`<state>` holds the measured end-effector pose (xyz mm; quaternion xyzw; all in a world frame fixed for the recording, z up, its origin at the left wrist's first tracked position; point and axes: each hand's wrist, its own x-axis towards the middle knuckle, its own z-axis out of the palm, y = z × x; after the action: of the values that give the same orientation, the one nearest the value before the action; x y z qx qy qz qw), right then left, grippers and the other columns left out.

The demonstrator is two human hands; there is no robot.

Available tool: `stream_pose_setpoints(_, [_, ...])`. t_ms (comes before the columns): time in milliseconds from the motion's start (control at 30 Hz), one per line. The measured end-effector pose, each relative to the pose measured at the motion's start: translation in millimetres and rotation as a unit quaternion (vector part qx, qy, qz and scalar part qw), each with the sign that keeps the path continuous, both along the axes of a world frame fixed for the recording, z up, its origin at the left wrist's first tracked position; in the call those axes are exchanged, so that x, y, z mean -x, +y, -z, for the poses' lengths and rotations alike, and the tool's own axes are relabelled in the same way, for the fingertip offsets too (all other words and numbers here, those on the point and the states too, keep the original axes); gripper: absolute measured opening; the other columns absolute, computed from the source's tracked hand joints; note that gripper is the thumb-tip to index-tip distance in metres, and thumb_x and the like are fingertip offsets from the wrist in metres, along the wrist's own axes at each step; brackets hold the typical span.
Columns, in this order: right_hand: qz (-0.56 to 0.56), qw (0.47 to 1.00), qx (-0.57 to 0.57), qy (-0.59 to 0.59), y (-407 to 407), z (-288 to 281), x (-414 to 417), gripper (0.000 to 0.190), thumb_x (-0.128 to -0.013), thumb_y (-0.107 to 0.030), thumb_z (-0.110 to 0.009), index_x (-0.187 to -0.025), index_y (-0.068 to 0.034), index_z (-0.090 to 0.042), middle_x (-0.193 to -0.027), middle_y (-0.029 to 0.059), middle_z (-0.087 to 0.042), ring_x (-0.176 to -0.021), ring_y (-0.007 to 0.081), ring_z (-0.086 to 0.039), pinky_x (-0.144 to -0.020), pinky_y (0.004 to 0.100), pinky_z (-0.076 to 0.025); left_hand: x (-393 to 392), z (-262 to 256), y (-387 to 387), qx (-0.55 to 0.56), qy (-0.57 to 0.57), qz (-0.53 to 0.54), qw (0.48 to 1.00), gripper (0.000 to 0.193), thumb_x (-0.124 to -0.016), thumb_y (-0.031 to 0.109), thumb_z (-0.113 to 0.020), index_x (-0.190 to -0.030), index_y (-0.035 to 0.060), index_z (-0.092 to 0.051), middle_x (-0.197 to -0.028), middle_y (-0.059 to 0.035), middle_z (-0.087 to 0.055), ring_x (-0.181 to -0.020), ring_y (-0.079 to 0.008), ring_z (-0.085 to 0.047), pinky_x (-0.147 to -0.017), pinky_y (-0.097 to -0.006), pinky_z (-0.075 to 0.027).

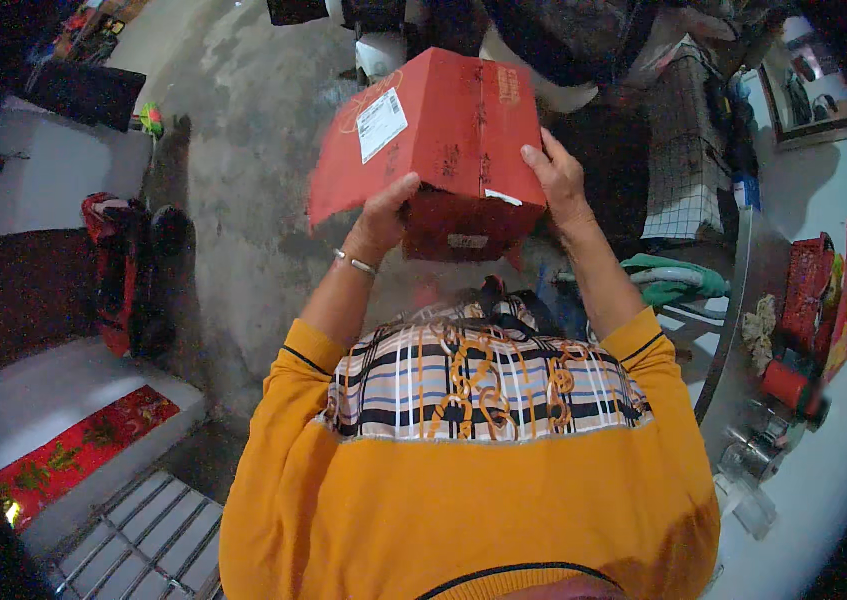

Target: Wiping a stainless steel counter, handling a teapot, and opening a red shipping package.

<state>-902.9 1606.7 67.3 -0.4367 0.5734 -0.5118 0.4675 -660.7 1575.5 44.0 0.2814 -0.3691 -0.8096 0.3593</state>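
A red cardboard box (453, 135), with dark printing and a white label bearing writing, is held up in front of my body. My left hand (389, 214) grips its near left part, with the thumb on the edge and the fingers hidden behind the cardboard. A bracelet sits on my left wrist. My right hand (558, 176) holds the box's right side, its thumb against the side edge. One large red flap or panel spreads out to the left. A narrow white strip lies along the near edge of the upper face.
Below the box is a concrete floor (243, 180). A wire-mesh cage or rack (684, 150) stands at the right, near a green cloth (675, 277) and a red plastic basket (806, 292). Metal bars (146, 544) are at the lower left. A framed mirror (817, 97) is at the upper right.
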Motion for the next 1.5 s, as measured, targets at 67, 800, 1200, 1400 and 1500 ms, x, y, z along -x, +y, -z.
stream_pose_setpoints(67, [0.025,0.999,0.021,0.008,-2,3,1,0.057,-0.078,-0.029,-0.057,-0.125,0.001,-0.044,-0.113,0.0111,-0.056,-0.101,0.0171,-0.053,-0.088,0.0295,-0.041,0,-10,2,-0.002,-0.001,0.008,1.000,0.048,-0.081,0.032,-0.050,-0.116,-0.0011,-0.049,-0.115,-0.0144,-0.055,-0.106,-0.0280,-0.052,-0.096,-0.0415,-0.037])
stream_pose_setpoints(800, [-0.004,0.997,0.014,0.070,0,1,6,0.033,-0.080,-0.015,-0.055,-0.109,0.000,-0.058,-0.094,0.0085,-0.062,-0.081,0.0121,-0.057,-0.073,0.0251,-0.046,20,-28,27,0.014,-0.115,-0.012,0.993,0.027,-0.084,0.019,-0.050,-0.102,0.0001,-0.058,-0.097,-0.0089,-0.061,-0.089,-0.0163,-0.057,-0.077,-0.0289,-0.046])
stream_pose_setpoints(1200, [0.010,0.997,-0.006,0.075,-19,19,19,0.041,-0.086,-0.027,-0.053,-0.116,0.001,-0.054,-0.103,0.0070,-0.058,-0.090,0.0108,-0.054,-0.084,0.0238,-0.041,30,-9,7,-0.082,-0.010,-0.049,0.995,0.023,-0.084,0.021,-0.051,-0.098,0.0044,-0.058,-0.097,-0.0062,-0.060,-0.086,-0.0155,-0.058,-0.078,-0.0321,-0.047])
stream_pose_setpoints(1400, [0.040,0.984,0.062,0.161,-26,15,35,0.038,-0.083,-0.028,-0.055,-0.110,-0.002,-0.057,-0.106,0.0180,-0.060,-0.095,0.0262,-0.060,-0.083,0.0313,-0.045,13,1,-52,-0.156,0.117,-0.190,0.962,0.031,-0.086,0.026,-0.042,-0.095,0.0006,-0.058,-0.096,-0.0137,-0.061,-0.093,-0.0262,-0.057,-0.088,-0.0405,-0.044])
stream_pose_setpoints(1500, [0.005,0.943,0.139,0.302,-3,2,48,0.044,-0.079,-0.025,-0.061,-0.116,-0.003,-0.053,-0.114,0.0183,-0.055,-0.103,0.0303,-0.055,-0.089,0.0347,-0.042,9,-15,-43,-0.148,0.088,-0.253,0.952,0.033,-0.088,0.024,-0.037,-0.101,-0.0005,-0.055,-0.101,-0.0167,-0.059,-0.097,-0.0299,-0.056,-0.092,-0.0449,-0.040])
